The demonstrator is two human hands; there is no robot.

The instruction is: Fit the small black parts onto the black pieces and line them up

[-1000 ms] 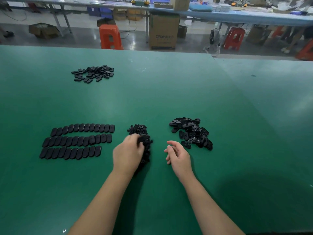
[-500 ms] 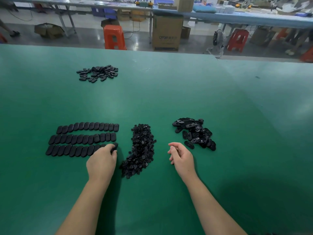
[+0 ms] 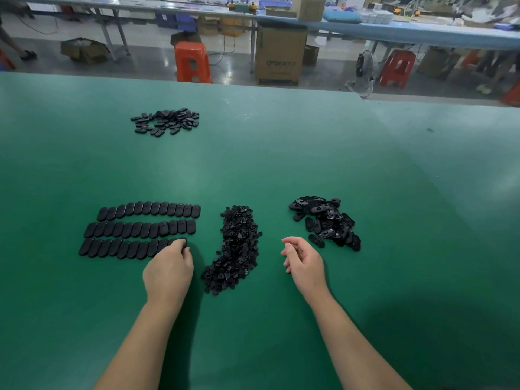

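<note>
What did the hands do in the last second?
The left hand moved left from the heap of small parts to the end of the nearest row, setting down a piece. The right hand stayed loosely curled; both piles of pieces unchanged.

Two bare forearms, left hand (image 3: 168, 273) and right hand (image 3: 304, 263) ungloved, without sleeves, rings or watch.

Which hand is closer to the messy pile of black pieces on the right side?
The right hand. It rests just beside the messy pile, below and left of it. The left hand is much farther, across the heap of small parts, touching the lined-up rows.
</note>
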